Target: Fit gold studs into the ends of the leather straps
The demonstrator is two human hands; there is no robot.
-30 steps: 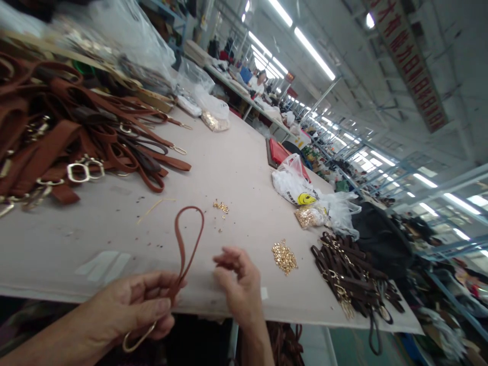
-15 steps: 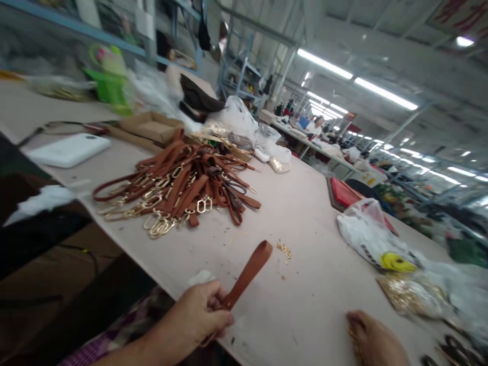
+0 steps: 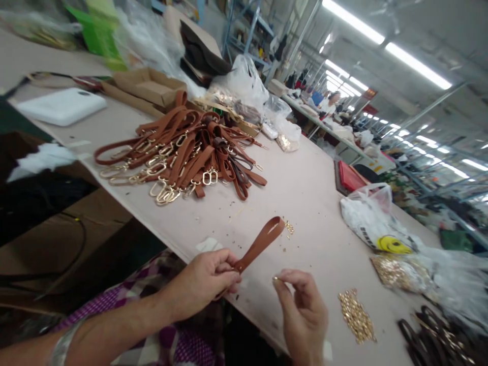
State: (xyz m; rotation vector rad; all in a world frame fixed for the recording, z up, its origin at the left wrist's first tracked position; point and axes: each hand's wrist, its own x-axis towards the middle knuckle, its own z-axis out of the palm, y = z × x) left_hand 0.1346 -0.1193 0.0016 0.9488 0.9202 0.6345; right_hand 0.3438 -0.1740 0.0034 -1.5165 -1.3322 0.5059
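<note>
Left hand [image 3: 213, 277]: fingers closed on 1 brown leather strap [image 3: 261, 241], its loop raised above the worktop [image 3: 285, 195]. Right hand [image 3: 303, 310]: thumb and index fingertip pinch 1 small gold piece [image 3: 275, 278], apart from the strap. Gold hardware pile [image 3: 356, 315] lies on the worktop, near the right hand; brown strap pile [image 3: 190, 152] lies beyond the left hand.

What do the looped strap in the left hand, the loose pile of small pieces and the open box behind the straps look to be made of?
Looped strap: smooth brown leather or imitation; the even, matte face leaves it open.
Small pieces: probably metal, gold-coloured, given their bright glints.
Open box: likely plain cardboard, being dull tan with thin, flat walls.
</note>
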